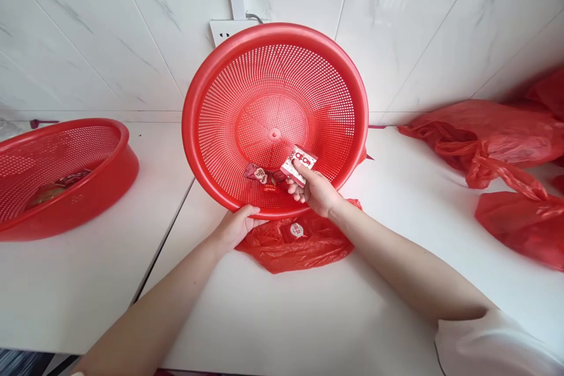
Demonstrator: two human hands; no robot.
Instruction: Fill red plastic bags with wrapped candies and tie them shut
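A red perforated basket [229,76] stands tilted on its edge against the wall, its opening facing me. My left hand [235,226] grips its lower rim, fingers curled over the edge. My right hand [315,191] reaches inside and pinches a small red-and-white candy packet [299,161]. Two or three other wrapped candies [258,174] lie at the basket's low side. Under the basket lies a red plastic bag [299,241] with a small packet inside.
A second red basket [110,164] holding a few wrapped items sits on the white table at the left. Crumpled red plastic bags [497,141] are heaped at the right. A wall socket [222,32] shows behind the tilted basket.
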